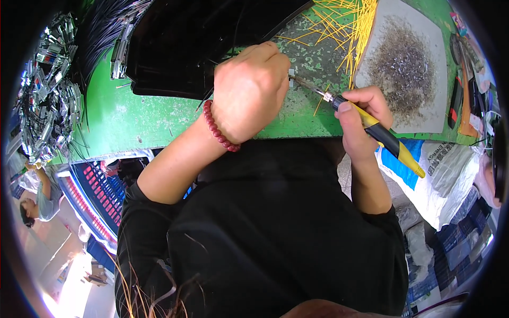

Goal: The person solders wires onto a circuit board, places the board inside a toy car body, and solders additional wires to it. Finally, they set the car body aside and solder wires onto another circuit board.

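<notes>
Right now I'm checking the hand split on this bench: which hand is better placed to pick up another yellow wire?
Probably the right hand: the yellow wires lie just beyond it, though it grips the screwdriver. The left hand is fisted over the small part at the tool's tip.

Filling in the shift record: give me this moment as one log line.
left hand: fist pinning small white part on green bench | right hand: holds yellow-black tool, tip at part

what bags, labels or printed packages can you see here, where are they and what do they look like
Woven sack: below the green table's edge, beside the right hand; white, crumpled, with a blue panel and dark print.
Small packets: far right on the table; colourful, too blurred to describe.
</notes>
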Demonstrator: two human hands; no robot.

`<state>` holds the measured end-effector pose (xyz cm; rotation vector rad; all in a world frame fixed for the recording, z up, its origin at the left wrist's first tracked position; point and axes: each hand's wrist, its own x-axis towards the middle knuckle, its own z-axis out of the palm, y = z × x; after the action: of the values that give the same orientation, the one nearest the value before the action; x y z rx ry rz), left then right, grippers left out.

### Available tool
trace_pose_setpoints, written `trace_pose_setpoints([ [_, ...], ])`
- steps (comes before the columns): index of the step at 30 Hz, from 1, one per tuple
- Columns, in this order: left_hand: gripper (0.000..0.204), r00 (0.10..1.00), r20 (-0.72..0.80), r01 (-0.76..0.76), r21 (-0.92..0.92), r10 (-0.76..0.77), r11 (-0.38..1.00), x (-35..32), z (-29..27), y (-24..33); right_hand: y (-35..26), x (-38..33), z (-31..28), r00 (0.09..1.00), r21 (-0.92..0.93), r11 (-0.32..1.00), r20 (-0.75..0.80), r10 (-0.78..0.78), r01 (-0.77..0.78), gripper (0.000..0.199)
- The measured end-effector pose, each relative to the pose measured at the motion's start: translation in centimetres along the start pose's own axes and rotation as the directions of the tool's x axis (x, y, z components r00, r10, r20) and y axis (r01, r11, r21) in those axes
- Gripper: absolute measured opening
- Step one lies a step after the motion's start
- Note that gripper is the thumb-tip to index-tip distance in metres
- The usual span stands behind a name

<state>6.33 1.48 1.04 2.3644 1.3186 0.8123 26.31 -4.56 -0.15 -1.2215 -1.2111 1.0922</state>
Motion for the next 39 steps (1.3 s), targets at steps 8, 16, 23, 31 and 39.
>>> trace_pose_setpoints([
  [8, 0.009, 1.000, 0.018, 0.006, 0.004, -0.006, 1.000, -0.1, -0.1, 0.0, 0.2, 0.1, 0.1, 0.999, 0.034, 0.999, -0.030, 0.030, -0.029, 0.011],
  [16, 0.009, 1.000, 0.009, 0.000, 0.003, 0.000, 1.000, 0.0, -0.1, 0.0, 1.2, -0.4, -0.7, 0.985, 0.115, 0.983, -0.115, -0.129, 0.142, 0.019],
  [23, 0.012, 1.000, 0.015, 0.003, -0.011, -0.003, 1.000, 0.5, 0.0, 0.3, 1.6, -0.7, -1.6, 0.985, 0.061, 0.990, -0.129, -0.116, 0.125, 0.025],
  [31, 0.014, 1.000, 0.022, 0.020, -0.002, -0.020, 1.000, 0.4, -0.5, 0.7, -0.5, 4.5, -9.7, 0.796, -0.114, 0.964, -0.544, -0.264, 0.242, 0.006],
  [39, 0.014, 0.999, 0.036, 0.031, -0.005, -0.030, 1.000, 0.5, -0.6, 0.8, 0.2, 8.2, -12.9, 0.809, -0.309, 0.935, -0.498, -0.313, 0.172, 0.009],
])
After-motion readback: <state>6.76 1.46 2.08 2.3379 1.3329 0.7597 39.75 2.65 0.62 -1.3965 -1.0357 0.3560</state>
